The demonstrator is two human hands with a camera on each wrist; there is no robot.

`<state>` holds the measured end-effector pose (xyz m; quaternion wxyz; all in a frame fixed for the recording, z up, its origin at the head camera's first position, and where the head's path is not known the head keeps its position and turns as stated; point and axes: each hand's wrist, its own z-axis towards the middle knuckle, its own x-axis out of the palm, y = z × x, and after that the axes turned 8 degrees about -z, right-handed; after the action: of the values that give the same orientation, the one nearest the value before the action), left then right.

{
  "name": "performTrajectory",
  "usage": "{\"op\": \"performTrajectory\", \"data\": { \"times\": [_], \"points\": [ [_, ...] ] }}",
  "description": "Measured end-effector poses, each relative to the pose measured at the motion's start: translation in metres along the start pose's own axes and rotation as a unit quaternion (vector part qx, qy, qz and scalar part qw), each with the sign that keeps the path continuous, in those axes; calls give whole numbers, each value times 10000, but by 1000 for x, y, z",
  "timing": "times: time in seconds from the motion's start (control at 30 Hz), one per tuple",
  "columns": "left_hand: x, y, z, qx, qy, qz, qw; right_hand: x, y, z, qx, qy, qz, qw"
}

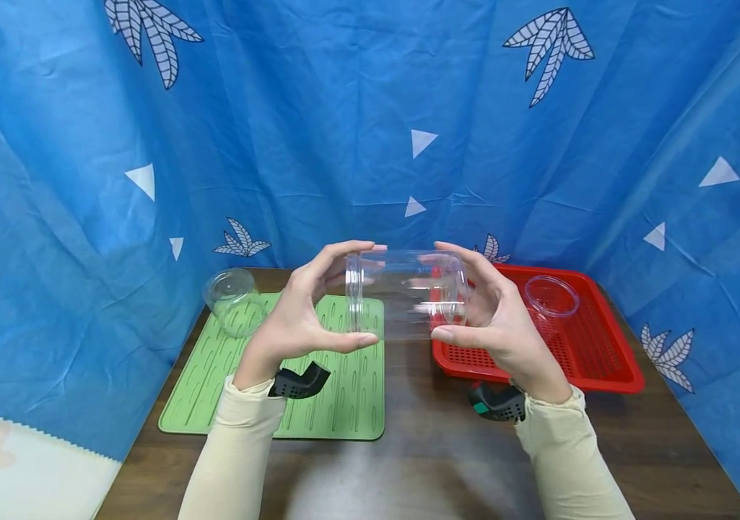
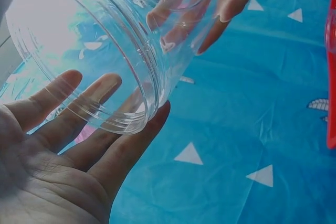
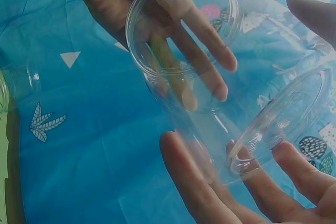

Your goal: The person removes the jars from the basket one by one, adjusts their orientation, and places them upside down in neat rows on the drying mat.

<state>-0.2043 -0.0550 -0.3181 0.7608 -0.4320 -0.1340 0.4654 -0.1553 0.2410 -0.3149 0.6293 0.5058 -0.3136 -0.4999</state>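
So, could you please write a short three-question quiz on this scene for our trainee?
1. Multiple choice: which end of the held clear jar is nearer the left hand?
A) the closed base
B) the threaded mouth
C) neither, both equally near

2. True or false: in the head view, the held jar is upright.

3. Fill in the blanks: a second clear container rests on the ____ mat, and a clear round piece lies in the ____ basket.

Key:
1. B; the right hand is at the other end.
2. False; it is held on its side.
3. green; red.
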Motion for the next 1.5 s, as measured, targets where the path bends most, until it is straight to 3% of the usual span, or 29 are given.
{"op": "performTrajectory", "data": {
  "times": [0.57, 0.73, 0.87, 1.03, 1.23, 1.5],
  "points": [
    [-5, 7, -18, -318, -188, 203, 9991, 7, -7, 7, -65, 84, -13, 9999],
    [-11, 9, -27, -808, -280, 495, 9951, 7, -4, 15, -84, -17, -355, 9993],
    [-16, 11, -41, -1517, -267, 858, 9843, 6, -2, 25, -112, -98, -654, 9977],
    [-18, 20, -61, -2114, -273, 1329, 9679, 5, -1, 37, -54, -199, -1263, 9918],
    [-26, 31, -88, -2371, -303, 1897, 9523, 7, -5, 50, 19, -257, -2020, 9791],
    [-37, 48, -138, -2544, -436, 2675, 9283, 22, -17, 76, -10, -80, -2531, 9674]
  ]
}}
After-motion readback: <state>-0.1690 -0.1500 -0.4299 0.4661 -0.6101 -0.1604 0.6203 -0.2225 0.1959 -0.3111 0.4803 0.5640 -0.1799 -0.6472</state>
